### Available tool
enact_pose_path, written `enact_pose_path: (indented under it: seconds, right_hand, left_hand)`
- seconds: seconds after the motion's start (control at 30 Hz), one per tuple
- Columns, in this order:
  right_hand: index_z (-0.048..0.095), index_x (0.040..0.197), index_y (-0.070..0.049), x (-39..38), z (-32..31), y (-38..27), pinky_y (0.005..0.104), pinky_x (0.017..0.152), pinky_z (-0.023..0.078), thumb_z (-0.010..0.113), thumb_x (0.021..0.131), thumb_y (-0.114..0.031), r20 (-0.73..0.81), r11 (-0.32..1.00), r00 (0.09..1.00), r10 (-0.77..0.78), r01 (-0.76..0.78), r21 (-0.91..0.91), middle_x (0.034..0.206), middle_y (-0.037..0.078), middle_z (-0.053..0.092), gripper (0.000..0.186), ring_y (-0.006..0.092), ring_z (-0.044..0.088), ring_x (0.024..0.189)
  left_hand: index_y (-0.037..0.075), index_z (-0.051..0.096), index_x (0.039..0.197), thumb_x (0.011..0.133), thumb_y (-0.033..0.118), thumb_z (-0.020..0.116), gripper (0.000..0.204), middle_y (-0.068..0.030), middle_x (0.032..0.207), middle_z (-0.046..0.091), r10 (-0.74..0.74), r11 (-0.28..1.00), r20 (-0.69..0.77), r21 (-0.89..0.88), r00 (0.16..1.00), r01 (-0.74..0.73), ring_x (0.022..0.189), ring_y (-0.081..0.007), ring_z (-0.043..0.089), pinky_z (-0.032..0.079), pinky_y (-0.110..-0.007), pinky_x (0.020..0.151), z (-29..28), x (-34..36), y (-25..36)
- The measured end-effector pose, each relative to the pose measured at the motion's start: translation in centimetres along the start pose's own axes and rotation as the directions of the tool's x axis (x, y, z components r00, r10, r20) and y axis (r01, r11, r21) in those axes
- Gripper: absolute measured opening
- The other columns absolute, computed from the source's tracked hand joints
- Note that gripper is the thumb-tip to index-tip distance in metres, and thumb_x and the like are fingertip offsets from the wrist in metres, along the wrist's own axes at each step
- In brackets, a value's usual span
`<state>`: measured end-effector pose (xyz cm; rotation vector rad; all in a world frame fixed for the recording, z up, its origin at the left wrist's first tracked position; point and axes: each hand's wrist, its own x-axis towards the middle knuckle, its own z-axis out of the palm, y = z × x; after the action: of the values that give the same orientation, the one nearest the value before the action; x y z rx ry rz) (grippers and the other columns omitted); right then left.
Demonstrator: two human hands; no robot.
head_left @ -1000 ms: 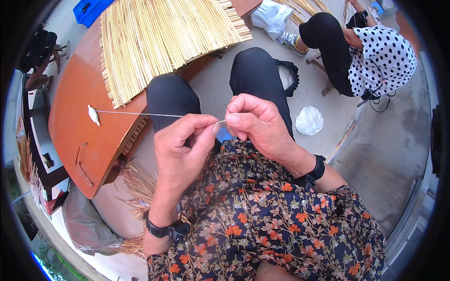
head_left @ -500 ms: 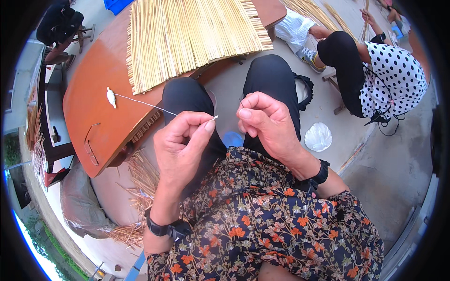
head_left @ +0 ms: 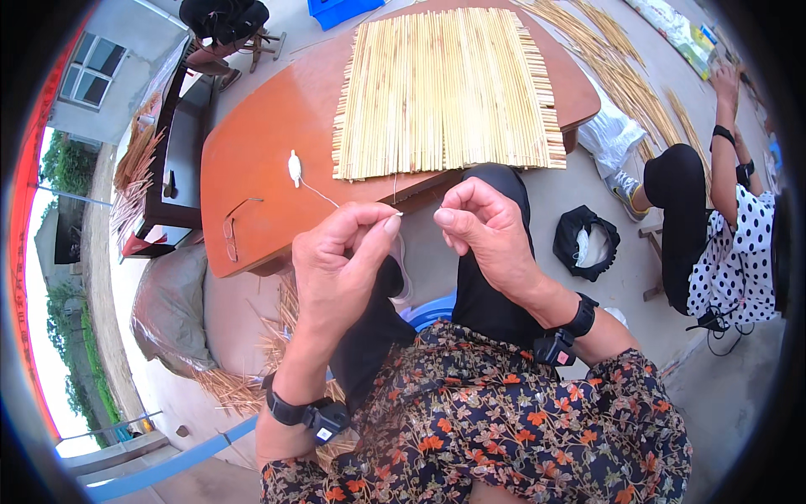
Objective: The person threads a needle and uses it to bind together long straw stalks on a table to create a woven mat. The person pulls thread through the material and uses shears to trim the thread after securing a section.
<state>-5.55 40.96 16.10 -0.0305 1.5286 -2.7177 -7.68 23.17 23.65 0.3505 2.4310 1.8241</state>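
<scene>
Over my lap, my left hand (head_left: 336, 265) is closed in a pinch between thumb and forefinger. A tiny pale thread end sticks out at its fingertips. White thread (head_left: 318, 193) runs from behind that hand to a small wound thread bundle (head_left: 295, 169) lying on the brown table (head_left: 260, 143). My right hand (head_left: 491, 231) faces it a short gap away, thumb and forefinger pressed together; whatever it pinches is too small to make out. Just beyond both hands, a mat of straw-coloured stalks (head_left: 441, 92) lies across the table, with a thin strand hanging from its near edge.
Eyeglasses (head_left: 231, 231) rest on the table's left part. A seated person in a polka-dot top (head_left: 730, 260) is at the right, near a black bag (head_left: 586, 244). Loose stalks (head_left: 613, 67) lie on the floor behind. A blue basin (head_left: 430, 311) sits below my hands.
The view has shifted, so the table and mat appear farther right. My hands have come slightly closer together. The thin dark needle-like piece at my right fingertips no longer shows.
</scene>
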Motion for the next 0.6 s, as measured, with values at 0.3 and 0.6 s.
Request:
enact_pose_path:
  seconds: [0.3, 0.6]
  right_hand:
    - [0.058, 0.084, -0.002, 11.3, 4.4, -0.1, 0.0224, 0.049, 0.039, 0.061, 0.093, -0.019, -0.063, 0.948, 0.998, 0.027, -0.046, -0.315, 0.064, -0.003, 0.052, 0.019, 0.0041, 0.046, 0.055]
    - [0.062, 0.089, -0.002, 19.4, 3.9, 6.0, 0.0222, 0.053, 0.040, 0.063, 0.092, -0.018, 0.039, 0.783, 0.983, -0.179, 0.166, -0.600, 0.062, -0.002, 0.051, 0.017, 0.0051, 0.046, 0.057]
  left_hand:
    - [-0.002, 0.068, 0.092, 0.088, 0.004, 0.066, 0.008, 0.0014, 0.073, 0.058, 0.234, 0.972, -0.178, 0.048, 0.956, -0.229, 0.065, -0.0028, 0.050, 0.041, -0.019, 0.057, -3.5, 7.7, -4.0]
    - [0.000, 0.068, 0.095, 0.090, 0.003, 0.065, 0.007, -0.0026, 0.098, 0.059, 0.308, 0.949, -0.297, 0.025, 0.904, -0.315, 0.080, -0.0055, 0.053, 0.043, -0.020, 0.069, -5.2, 15.8, -10.5]
